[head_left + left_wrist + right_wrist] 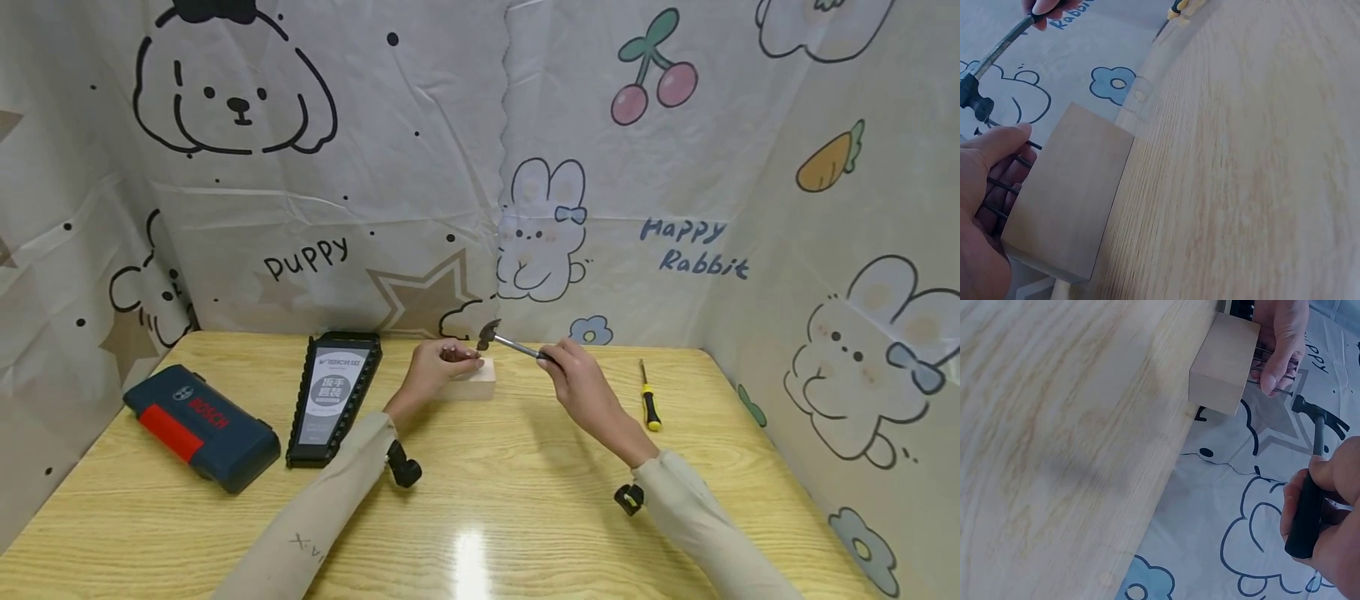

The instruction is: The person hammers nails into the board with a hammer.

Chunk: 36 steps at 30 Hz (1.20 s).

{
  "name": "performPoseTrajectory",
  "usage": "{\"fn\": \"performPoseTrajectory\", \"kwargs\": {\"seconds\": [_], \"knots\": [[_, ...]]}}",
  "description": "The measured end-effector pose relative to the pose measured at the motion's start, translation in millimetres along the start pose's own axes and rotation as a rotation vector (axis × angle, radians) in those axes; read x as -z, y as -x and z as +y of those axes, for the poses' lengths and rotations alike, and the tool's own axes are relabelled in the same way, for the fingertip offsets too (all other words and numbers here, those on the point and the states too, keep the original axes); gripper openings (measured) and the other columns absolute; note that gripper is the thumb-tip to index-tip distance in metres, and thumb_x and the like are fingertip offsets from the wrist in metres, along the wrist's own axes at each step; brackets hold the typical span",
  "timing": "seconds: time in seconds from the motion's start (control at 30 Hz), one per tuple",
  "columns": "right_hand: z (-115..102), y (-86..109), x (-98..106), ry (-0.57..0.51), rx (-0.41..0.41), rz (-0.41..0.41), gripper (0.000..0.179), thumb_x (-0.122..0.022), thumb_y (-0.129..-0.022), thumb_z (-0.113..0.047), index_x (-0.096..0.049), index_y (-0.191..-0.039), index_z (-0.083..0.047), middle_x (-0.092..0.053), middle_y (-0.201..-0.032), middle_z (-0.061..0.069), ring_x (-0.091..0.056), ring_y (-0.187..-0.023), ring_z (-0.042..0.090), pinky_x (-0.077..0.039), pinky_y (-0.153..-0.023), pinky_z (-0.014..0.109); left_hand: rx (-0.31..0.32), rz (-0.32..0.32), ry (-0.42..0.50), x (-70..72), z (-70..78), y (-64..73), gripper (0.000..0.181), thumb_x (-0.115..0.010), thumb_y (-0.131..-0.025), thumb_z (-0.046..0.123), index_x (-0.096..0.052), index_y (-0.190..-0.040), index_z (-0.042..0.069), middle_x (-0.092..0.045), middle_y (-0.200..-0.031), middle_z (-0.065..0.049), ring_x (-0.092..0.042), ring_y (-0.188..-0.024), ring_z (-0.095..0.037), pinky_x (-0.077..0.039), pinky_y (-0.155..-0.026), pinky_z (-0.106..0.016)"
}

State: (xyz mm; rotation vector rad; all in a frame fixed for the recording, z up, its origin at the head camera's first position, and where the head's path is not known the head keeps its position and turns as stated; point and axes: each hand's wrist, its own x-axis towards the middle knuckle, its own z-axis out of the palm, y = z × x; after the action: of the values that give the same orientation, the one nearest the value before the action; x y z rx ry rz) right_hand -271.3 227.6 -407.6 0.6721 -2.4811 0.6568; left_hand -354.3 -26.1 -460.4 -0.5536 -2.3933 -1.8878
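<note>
A pale wooden block (pixel 477 389) lies on the table, with several dark nails (pixel 1002 185) standing in its top. My left hand (pixel 427 372) is at the block, thumb and fingers pinching a nail (pixel 1284 392) at the end nearest the hammer. Other nails run beside and behind those fingers, partly hidden. My right hand (pixel 588 385) grips the black handle of a claw hammer (pixel 516 344). Its striking face hovers right at the pinched nail's head, as the right wrist view shows, with the claw pointing away.
A blue and red Bosch case (pixel 225 429) and a black wrench set box (pixel 333 400) lie on the left of the wooden table (pixel 540 517). A yellow and black screwdriver (pixel 649 400) lies on the right. Printed cloth (pixel 420 192) hangs around the table.
</note>
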Motion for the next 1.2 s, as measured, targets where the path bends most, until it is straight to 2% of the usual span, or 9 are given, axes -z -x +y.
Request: {"fn": "performPoseTrajectory", "kwargs": {"seconds": [0.23, 0.5, 0.6, 0.73, 0.8, 0.87, 1.03, 1.2], "knots": [[0.1, -1.3, 0.4, -0.027, -0.012, 0.005, 0.013, -0.066, -0.102, -0.004, -0.073, -0.109, 0.004, -0.062, -0.094, 0.009, -0.053, -0.077, 0.017, -0.048, -0.064, 0.032, 0.002, -0.05, 0.015, 6.1, -0.3, 0.2, 0.02, -0.087, -0.087, 0.016, -0.082, -0.103, 0.006, -0.078, -0.099, -0.004, -0.055, -0.079, -0.012, -0.044, -0.069, -0.022], [1.7, -5.9, 4.7, -0.027, 0.014, 0.014, 0.013, -0.066, -0.102, -0.004, -0.073, -0.11, 0.004, -0.064, -0.095, 0.011, -0.056, -0.078, 0.018, -0.05, -0.065, 0.033, -0.022, -0.032, 0.005, 5.4, 0.2, 0.1, 0.019, -0.087, -0.088, 0.014, -0.082, -0.103, 0.005, -0.079, -0.098, -0.006, -0.054, -0.076, -0.01, -0.043, -0.066, -0.022], [0.1, -9.4, 8.9, -0.043, 0.035, 0.077, 0.012, -0.067, -0.101, -0.003, -0.073, -0.109, 0.004, -0.065, -0.095, 0.011, -0.058, -0.078, 0.019, -0.051, -0.065, 0.034, -0.034, -0.028, 0.001, 4.5, -0.1, 0.3, 0.017, -0.087, -0.088, 0.014, -0.082, -0.101, 0.005, -0.08, -0.1, -0.007, -0.058, -0.077, -0.009, -0.044, -0.066, -0.021], [-1.9, -12.4, 10.6, -0.079, 0.046, 0.237, 0.014, -0.066, -0.102, -0.003, -0.072, -0.112, 0.004, -0.065, -0.097, 0.014, -0.06, -0.082, 0.021, -0.053, -0.068, 0.035, -0.032, -0.031, -0.001, 3.5, -0.3, 0.8, 0.015, -0.086, -0.089, 0.014, -0.082, -0.101, 0.006, -0.08, -0.101, -0.008, -0.059, -0.077, -0.01, -0.044, -0.066, -0.021], [-2.6, -10.7, 7.7, -0.106, 0.038, 0.287, 0.015, -0.066, -0.101, -0.002, -0.073, -0.113, 0.005, -0.065, -0.096, 0.014, -0.058, -0.079, 0.021, -0.051, -0.066, 0.032, -0.027, -0.036, 0.004, 2.8, -0.5, 0.6, 0.016, -0.086, -0.089, 0.015, -0.082, -0.101, 0.006, -0.08, -0.101, -0.007, -0.061, -0.078, -0.011, -0.046, -0.067, -0.021], [-3.0, -6.4, 3.0, -0.093, 0.041, 0.256, 0.015, -0.067, -0.101, -0.002, -0.074, -0.112, 0.006, -0.065, -0.093, 0.014, -0.056, -0.075, 0.018, -0.049, -0.064, 0.029, -0.022, -0.035, 0.006, 2.6, -1.1, -0.2, 0.016, -0.086, -0.088, 0.015, -0.082, -0.101, 0.006, -0.08, -0.099, -0.005, -0.06, -0.078, -0.01, -0.046, -0.067, -0.021], [-5.3, 3.7, -4.6, -0.007, 0.047, 0.097, 0.012, -0.07, -0.098, -0.001, -0.076, -0.107, 0.005, -0.064, -0.091, 0.01, -0.054, -0.074, 0.016, -0.048, -0.061, 0.028, -0.021, -0.028, 0.0, 2.7, -2.0, -2.1, 0.016, -0.087, -0.087, 0.014, -0.081, -0.099, 0.005, -0.077, -0.092, -0.004, -0.057, -0.075, -0.009, -0.045, -0.066, -0.021], [-7.3, 2.9, -2.6, 0.023, 0.035, 0.083, 0.012, -0.07, -0.099, -0.003, -0.076, -0.108, 0.003, -0.064, -0.096, 0.011, -0.056, -0.079, 0.019, -0.049, -0.064, 0.033, -0.015, -0.022, 0.008, 1.7, -3.0, -0.6, 0.017, -0.087, -0.087, 0.012, -0.08, -0.1, 0.003, -0.079, -0.099, -0.007, -0.063, -0.08, -0.007, -0.05, -0.07, -0.02]]}}
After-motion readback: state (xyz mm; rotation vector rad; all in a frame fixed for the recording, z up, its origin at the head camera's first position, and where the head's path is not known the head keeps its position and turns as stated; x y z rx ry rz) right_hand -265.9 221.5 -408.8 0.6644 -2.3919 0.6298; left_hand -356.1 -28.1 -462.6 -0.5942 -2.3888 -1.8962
